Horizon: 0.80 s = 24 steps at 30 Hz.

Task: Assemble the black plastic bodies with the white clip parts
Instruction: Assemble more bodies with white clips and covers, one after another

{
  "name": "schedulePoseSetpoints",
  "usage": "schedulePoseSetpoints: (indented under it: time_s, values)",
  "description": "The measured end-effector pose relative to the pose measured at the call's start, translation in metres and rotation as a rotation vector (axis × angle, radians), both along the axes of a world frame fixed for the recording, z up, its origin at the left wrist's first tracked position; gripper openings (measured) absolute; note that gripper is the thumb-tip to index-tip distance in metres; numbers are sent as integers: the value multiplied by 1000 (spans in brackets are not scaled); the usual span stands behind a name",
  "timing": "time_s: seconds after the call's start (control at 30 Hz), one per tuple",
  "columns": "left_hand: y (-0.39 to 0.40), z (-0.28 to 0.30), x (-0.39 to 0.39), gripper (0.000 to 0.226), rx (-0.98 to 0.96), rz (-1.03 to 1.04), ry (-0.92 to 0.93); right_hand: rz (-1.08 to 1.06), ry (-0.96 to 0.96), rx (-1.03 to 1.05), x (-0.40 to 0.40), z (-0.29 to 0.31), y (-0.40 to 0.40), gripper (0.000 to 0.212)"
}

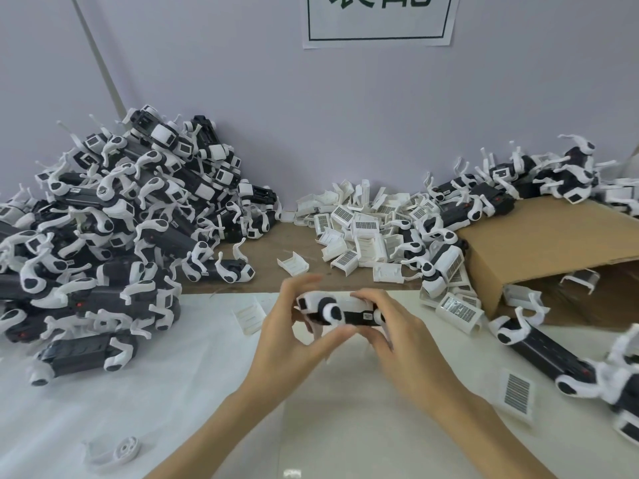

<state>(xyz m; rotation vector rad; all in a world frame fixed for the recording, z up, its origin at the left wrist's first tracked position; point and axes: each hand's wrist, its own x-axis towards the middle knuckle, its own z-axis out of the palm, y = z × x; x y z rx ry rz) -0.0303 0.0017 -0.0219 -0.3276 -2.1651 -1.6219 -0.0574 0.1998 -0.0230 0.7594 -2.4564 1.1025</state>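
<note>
Black body with white clip fittings held between both hands above the white table. Left hand grips its left end, fingers curled; right hand wraps its right end. Loose white clip just left of left hand. Clip heap beyond hands. Big pile of bodies far left; cardboard box to the right.

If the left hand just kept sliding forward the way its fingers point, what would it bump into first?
Probably the lone white clip part lying on the brown board just beyond the left hand, which now holds the black-and-white unit with the right hand. Depth is hard to judge; the hand may pass above it.
</note>
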Motion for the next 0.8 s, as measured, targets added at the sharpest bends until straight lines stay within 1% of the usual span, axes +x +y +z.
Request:
schedulePoseSetpoints:
  time_s: [0.03,0.13,0.23,0.3,0.4,0.5,0.57,0.6,0.63,0.73,0.77,0.8]
  values:
    - [1,2,1,56,33,-34,18,13,-44,-27,-1,-2,1,40]
    - [6,6,6,42,45,-112,97,58,-117,-25,-7,-5,9,50]
    - [10,8,7,35,30,-115,83,133,-131,-18,-9,-6,11,52]
    - [10,9,8,28,99,-128,53,144,-115,-23,-9,-9,10,49]
    - [5,13,6,30,223,-155,-80,27,-7,-50,-10,-12,10,43]
    - [3,10,1,35,191,-111,-166,-53,204,-19,-8,-6,6,40]
    - [3,7,-1,35,229,-48,-181,-42,244,-15,-7,-3,3,41]
    - [2,5,-2,35,264,-36,-186,-18,193,-51,-7,-2,3,41]
    - [-1,3,-3,36,297,-41,-189,25,85,-111,-8,-1,4,42]
    - [-11,-3,-9,46,395,-110,-200,221,-349,-334,-11,3,10,47]
    - [-16,-5,-11,51,384,-137,-203,272,-420,-377,-13,3,12,47]
    - [-21,-6,-13,54,339,-175,-205,310,-439,-391,-15,2,13,47]
